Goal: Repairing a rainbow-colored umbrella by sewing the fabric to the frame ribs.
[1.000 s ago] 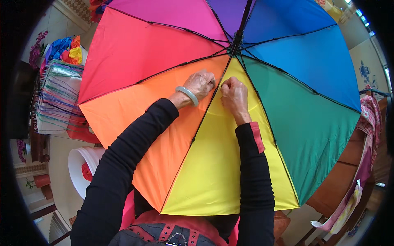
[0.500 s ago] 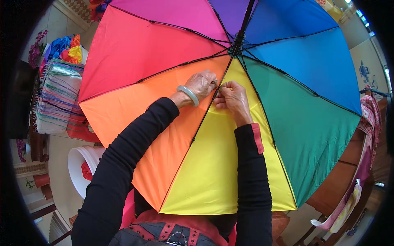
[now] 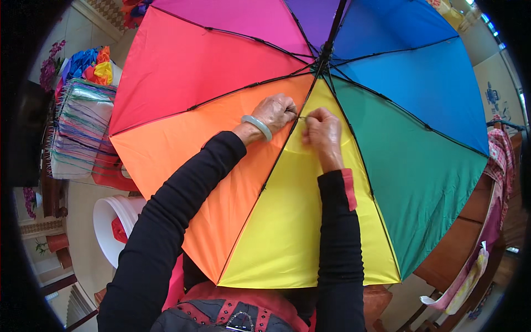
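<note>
Umbrella (image 3: 287, 221): open, seen from inside, filling most of the view; panels of red, orange, yellow, green, blue, purple and magenta meet at a hub near the top centre.
Rib (image 3: 276, 166): dark rod running from the hub down between the orange and yellow panels; both hands meet on it, a little below the hub.
Left hand (image 3: 275, 112): comes in from the lower left over the orange panel, wrist bent, knuckles up, fingers curled tight; its grip is pinched shut at the rib, though what it pinches is too small to make out.
Right hand (image 3: 322, 131): comes straight up over the yellow panel, fingers curled into a loose fist, thumb and forefinger closed at the same spot on the rib, tips almost touching the left hand.
Bangle (image 3: 258, 126): pale green, on the left wrist, just below the hand.
Sleeves (image 3: 177, 221): black, both forearms; a red cuff edge shows at the right wrist.
Stack (image 3: 77, 130): wrapped bundles with coloured stripes, left of the umbrella, beyond the red panel's edge.
Bucket (image 3: 108, 218): white, below the stack, partly under the orange panel.
</note>
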### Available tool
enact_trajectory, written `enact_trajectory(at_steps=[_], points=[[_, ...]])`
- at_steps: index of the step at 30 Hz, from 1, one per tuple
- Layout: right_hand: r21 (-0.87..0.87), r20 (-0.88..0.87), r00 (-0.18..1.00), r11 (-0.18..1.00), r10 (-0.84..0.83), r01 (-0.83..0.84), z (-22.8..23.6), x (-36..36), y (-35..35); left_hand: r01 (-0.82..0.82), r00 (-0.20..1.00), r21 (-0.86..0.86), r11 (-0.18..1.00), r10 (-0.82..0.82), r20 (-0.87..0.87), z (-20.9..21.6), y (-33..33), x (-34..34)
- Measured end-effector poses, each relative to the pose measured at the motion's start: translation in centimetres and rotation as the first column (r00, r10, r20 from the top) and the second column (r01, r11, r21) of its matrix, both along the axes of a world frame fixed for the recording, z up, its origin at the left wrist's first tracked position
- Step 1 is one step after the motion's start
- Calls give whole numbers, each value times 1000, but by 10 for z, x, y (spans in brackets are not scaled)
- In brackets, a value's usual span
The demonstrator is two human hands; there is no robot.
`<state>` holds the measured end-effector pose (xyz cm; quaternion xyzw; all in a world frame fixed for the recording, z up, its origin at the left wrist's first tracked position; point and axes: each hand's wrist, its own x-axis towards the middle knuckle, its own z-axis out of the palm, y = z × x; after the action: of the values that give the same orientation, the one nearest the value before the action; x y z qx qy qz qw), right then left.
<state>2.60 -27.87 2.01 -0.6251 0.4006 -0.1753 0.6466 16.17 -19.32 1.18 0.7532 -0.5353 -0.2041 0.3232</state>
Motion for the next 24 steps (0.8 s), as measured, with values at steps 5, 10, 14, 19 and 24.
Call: enact_trajectory(at_steps=[5,10,14,19,24], points=[[55,128,988,995,-86,80,17,-23,-16,-115,987,89,989,124,-106,7,2,2],[476,479,828,878,-293,35,11,-6,-1,-237,914,215,948,292,-281,20,3,-15],[192,411,895,976,-174,101,9,-12,-10,-244,923,275,930,310,-230,35,3,-22],[159,389,910,983,-145,89,20,-13,-12,-188,940,86,978,205,-274,23,5,-23],[122,443,895,993,-52,-2,35,-13,-14,-49,963,87,995,70,-261,19,-3,-19]])
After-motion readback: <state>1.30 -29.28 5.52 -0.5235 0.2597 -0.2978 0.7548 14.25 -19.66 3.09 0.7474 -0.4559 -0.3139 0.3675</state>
